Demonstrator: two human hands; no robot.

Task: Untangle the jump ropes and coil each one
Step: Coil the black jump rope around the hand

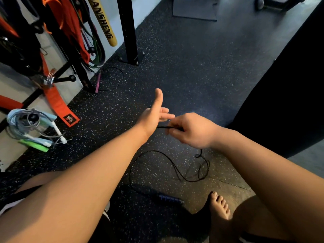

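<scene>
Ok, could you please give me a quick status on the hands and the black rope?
Right hand pinching black rope; left hand open, thumb up. Rope trails to floor in loose loops, blue handle by foot. Snarl below right wrist.

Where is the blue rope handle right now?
The blue handle lies on the speckled floor, low in the head view's centre, just left of the bare foot.

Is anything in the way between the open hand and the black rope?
No, nothing visible is. The left hand is open right beside the black rope, which the right hand grips. The rest of the rope trails on the floor below.
</scene>
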